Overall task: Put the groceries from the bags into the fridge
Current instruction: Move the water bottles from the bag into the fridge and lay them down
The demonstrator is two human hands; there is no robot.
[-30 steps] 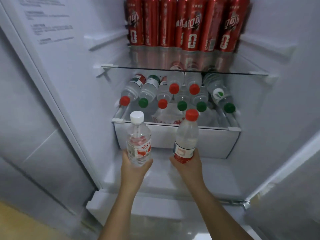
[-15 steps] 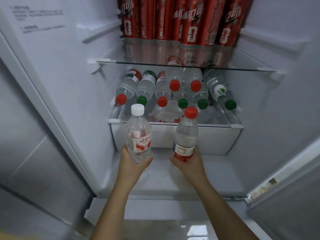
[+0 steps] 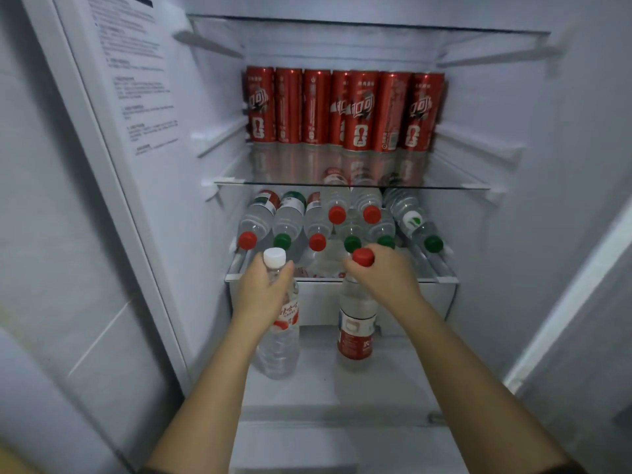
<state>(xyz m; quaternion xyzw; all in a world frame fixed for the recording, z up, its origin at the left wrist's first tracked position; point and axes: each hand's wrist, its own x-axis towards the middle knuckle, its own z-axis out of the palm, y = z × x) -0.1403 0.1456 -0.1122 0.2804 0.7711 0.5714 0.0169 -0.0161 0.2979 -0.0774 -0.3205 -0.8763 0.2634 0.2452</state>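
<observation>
While set upright on the fridge floor [image 3: 325, 388] at lower centre of the frame, gripped the white-capped bottle [image 3: 278, 350] round its shoulder with the left hand [image 3: 265, 289], the red-capped bottle [image 3: 355, 326] under its cap with the right hand [image 3: 383, 278]. Looked full, so likely weighty; thin, slick, squashy walls. Safer taken mid-body.

We log a white-capped bottle [image 3: 278, 340] and a red-capped bottle [image 3: 355, 323] upright on the fridge floor [image 3: 328, 381]. Red cans [image 3: 345, 111] line the glass shelf [image 3: 307, 169]. More bottles [image 3: 290, 217] lie in the drawer [image 3: 318, 302].
</observation>
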